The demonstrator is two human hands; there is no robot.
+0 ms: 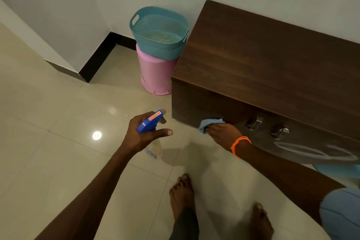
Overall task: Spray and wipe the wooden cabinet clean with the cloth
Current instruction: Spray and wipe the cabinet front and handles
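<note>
From the head camera, the person's left hand (145,132) is closed round the neck of a clear plastic spray bottle with a blue trigger head (150,122), held above the glossy beige tiled floor (58,122), index finger stretched forward. The bottle looks light and rigid, possibly slick if wet; the neck below the trigger is the sensible place to grip.

The right hand (222,132), an orange thread band at its wrist, presses a bunched light-blue cloth (209,123) against the lower left front of the dark wooden cabinet (263,60). The cloth is soft, limp and light, best gathered into a pad under the palm. The cabinet is heavy, stiff and smooth-grained, with metal handles (255,122) and pale wet smears on the front further right.

A teal perforated plastic basket (159,31) sits atop an upturned pink plastic bucket (155,72) beside it.
</note>
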